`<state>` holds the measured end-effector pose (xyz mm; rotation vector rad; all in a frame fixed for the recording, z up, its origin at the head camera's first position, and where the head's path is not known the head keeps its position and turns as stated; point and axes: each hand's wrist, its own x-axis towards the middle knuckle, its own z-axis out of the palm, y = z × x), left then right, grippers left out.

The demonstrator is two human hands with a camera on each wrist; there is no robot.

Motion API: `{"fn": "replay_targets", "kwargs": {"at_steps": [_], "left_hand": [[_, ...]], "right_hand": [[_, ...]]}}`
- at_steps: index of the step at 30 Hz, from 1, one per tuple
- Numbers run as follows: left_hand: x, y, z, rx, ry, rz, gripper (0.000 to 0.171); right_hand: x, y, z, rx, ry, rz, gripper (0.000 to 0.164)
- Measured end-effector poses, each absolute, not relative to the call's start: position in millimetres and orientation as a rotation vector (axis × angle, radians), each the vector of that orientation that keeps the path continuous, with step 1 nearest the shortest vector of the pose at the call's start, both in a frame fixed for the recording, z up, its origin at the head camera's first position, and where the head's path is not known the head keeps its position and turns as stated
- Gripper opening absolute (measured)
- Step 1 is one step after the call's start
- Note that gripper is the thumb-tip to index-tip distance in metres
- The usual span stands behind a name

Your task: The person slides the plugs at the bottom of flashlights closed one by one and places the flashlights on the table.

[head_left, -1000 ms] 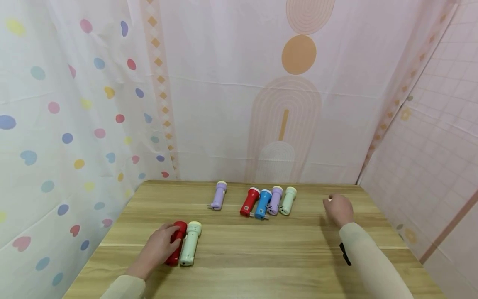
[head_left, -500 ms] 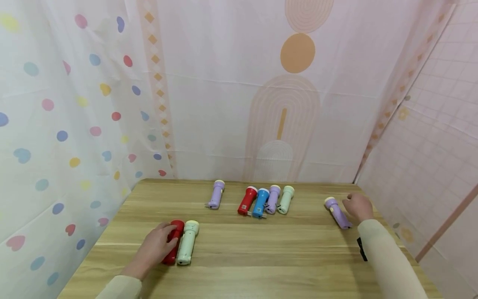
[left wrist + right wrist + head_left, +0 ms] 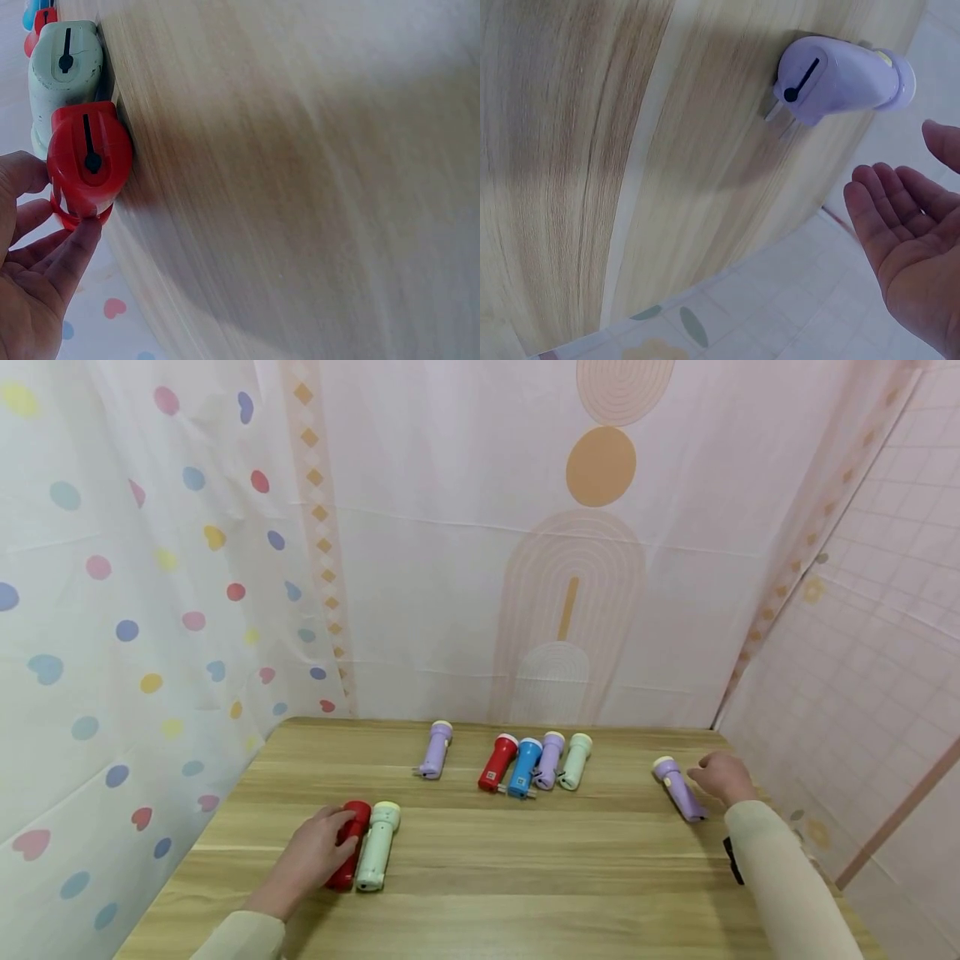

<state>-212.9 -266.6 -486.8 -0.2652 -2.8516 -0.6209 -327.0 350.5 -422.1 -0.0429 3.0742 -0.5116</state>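
My left hand [image 3: 311,853] holds a red flashlight [image 3: 343,877] lying at the front left of the table. In the left wrist view, the thumb and fingers reach round this red flashlight [image 3: 88,154], and its slotted end faces the camera. Right beside it lies a pale green flashlight [image 3: 378,852]. Over on the right, a purple flashlight [image 3: 680,791] lies slantwise on the wood, two metal prongs sticking out of its end in the right wrist view. My right hand [image 3: 725,778] is just right of it, apart from it, with loosely bent fingers and nothing in them.
Toward the back a red [image 3: 498,763], a blue [image 3: 525,768], a second purple [image 3: 550,762] and another green flashlight [image 3: 575,763] lie in a close row. A lone purple flashlight [image 3: 436,752] lies left of them. Patterned curtains [image 3: 427,610] stand behind the wooden table [image 3: 540,877].
My right hand has moved right, off the purple flashlight on the right, which it covered a second ago. The left hand keeps its hold on the red flashlight.
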Motion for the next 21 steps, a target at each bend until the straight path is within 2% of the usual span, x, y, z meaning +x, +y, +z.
{"fn": "replay_targets", "kwargs": {"at_steps": [15, 21], "left_hand": [[-212.7, -260.3, -487.1, -0.28, -2.85, -0.631, 0.034], [-212.4, -258.0, -487.6, -0.292, -2.857, -0.645, 0.034]], "right_hand": [[-324.7, 353.9, -435.0, -0.007, 3.031, -0.539, 0.04], [-321.5, 350.2, -439.0, 0.002, 3.011, -0.616, 0.028]]}}
